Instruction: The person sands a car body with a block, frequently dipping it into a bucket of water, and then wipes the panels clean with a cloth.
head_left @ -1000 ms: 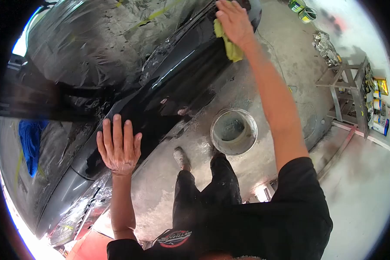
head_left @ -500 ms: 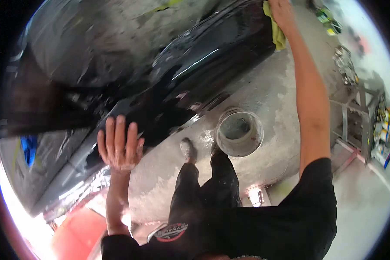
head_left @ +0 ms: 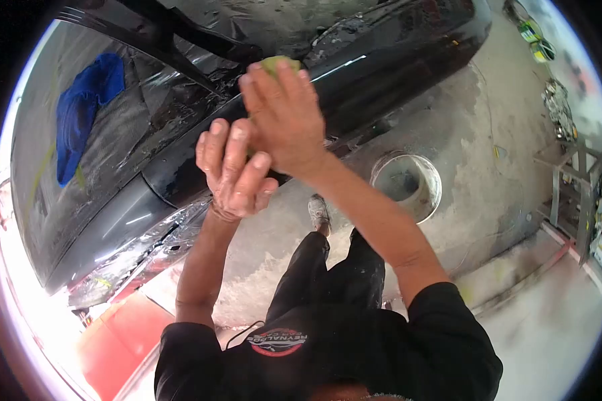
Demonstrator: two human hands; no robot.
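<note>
My right hand [head_left: 284, 120] lies over a yellow-green cloth [head_left: 281, 65], which peeks out past the fingertips against the glossy black car body panel [head_left: 381, 63]. Just below and to the left is my left hand [head_left: 234, 170], its fingers apart and slightly bent, with nothing in it. Its fingertips overlap the heel of my right hand in this view. Most of the cloth is hidden under the right palm.
A blue cloth [head_left: 80, 120] lies on the film-covered part of the car to the left. On the concrete floor [head_left: 461, 154] stands a round bucket [head_left: 432, 194] holding liquid. A metal stand [head_left: 568, 167] is at the right, and a red panel [head_left: 124, 341] at lower left.
My right hand has swept the yellow-green cloth from the far right end of the panel back toward the middle. My left hand has lifted and shifted right, beside it. The view has shifted.
</note>
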